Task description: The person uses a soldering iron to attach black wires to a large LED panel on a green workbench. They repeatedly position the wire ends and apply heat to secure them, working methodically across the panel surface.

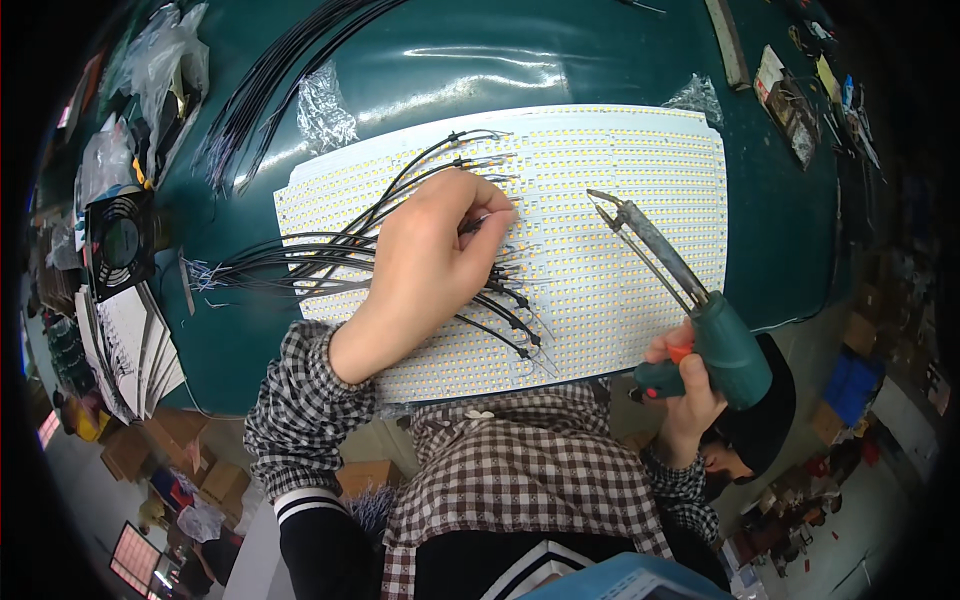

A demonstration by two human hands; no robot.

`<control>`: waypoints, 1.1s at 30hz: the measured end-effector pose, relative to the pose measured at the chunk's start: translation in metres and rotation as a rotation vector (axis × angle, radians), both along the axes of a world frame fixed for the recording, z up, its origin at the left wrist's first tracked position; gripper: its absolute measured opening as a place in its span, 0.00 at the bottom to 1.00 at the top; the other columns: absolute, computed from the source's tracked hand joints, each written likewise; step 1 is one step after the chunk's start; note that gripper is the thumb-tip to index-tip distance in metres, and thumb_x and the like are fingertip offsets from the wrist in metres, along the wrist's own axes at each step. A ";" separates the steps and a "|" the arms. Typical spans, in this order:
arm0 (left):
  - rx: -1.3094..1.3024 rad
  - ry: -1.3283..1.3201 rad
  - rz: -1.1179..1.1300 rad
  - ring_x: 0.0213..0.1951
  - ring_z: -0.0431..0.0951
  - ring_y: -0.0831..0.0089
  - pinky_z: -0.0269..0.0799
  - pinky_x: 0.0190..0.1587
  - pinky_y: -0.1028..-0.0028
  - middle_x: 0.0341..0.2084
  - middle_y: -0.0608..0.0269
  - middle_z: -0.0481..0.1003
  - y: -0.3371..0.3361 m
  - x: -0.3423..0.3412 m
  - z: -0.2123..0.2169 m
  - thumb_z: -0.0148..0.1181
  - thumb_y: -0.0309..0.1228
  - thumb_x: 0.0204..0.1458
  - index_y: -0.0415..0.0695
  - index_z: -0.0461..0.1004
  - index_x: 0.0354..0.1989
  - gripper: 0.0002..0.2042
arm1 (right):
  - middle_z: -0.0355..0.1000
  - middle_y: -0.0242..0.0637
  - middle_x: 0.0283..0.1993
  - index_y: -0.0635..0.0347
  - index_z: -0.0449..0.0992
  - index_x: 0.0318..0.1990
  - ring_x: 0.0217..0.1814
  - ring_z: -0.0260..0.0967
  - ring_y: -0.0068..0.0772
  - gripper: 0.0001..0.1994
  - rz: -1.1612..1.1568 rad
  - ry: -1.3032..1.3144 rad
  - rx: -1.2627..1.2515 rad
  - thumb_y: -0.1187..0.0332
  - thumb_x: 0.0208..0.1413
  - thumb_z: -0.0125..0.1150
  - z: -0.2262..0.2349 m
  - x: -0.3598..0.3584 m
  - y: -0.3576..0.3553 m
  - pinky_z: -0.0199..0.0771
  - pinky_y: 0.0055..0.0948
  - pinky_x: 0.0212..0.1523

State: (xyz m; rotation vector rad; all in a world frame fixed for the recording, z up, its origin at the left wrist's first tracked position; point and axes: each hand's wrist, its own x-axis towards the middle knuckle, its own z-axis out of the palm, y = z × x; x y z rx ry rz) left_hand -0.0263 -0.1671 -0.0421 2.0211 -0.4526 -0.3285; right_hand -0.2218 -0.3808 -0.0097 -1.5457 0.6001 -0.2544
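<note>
Green bench mat [600,60] w/ a white LED panel [620,250] on it. Left hand [430,265] rests on the panel, fingers pinched on a black wire [300,262] end (wires fan out leftward). Right hand [685,385] is closed round a soldering gun [690,310] off the panel's near-right edge, tip angled up-left toward the pinch, apart from it.

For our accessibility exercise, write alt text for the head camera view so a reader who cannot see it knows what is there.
A person's left hand pinches a thin black wire against a large white LED strip panel on a dark green table, while the right hand holds a green soldering gun lifted off the panel. More black wires fan out leftwards.
</note>
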 end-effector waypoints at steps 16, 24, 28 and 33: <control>0.062 -0.168 -0.025 0.26 0.78 0.65 0.71 0.26 0.67 0.26 0.60 0.74 -0.013 -0.009 -0.005 0.64 0.25 0.48 0.43 0.74 0.30 0.05 | 0.74 0.46 0.43 0.74 0.71 0.54 0.36 0.78 0.39 0.23 0.035 0.044 -0.065 0.63 0.57 0.61 0.009 -0.002 0.004 0.82 0.33 0.37; 0.078 -0.289 -0.051 0.24 0.75 0.61 0.69 0.24 0.65 0.25 0.60 0.71 -0.017 -0.012 -0.009 0.64 0.24 0.46 0.43 0.72 0.30 0.06 | 0.74 0.46 0.43 0.74 0.72 0.51 0.38 0.77 0.39 0.22 0.059 0.045 -0.051 0.62 0.57 0.62 0.011 -0.002 0.006 0.82 0.33 0.35; 0.143 -0.278 -0.074 0.26 0.78 0.70 0.72 0.27 0.73 0.26 0.62 0.73 -0.017 -0.013 -0.006 0.65 0.22 0.48 0.40 0.72 0.31 0.06 | 0.75 0.45 0.39 0.74 0.72 0.49 0.36 0.76 0.38 0.21 0.056 0.080 -0.087 0.62 0.57 0.62 0.015 -0.004 0.008 0.81 0.32 0.34; 0.115 -0.307 -0.075 0.25 0.78 0.71 0.72 0.27 0.73 0.26 0.62 0.73 -0.017 -0.011 -0.009 0.64 0.20 0.47 0.40 0.71 0.31 0.07 | 0.79 0.40 0.37 0.70 0.75 0.47 0.39 0.78 0.30 0.17 0.120 0.127 -0.130 0.75 0.51 0.71 0.004 -0.016 -0.002 0.78 0.29 0.42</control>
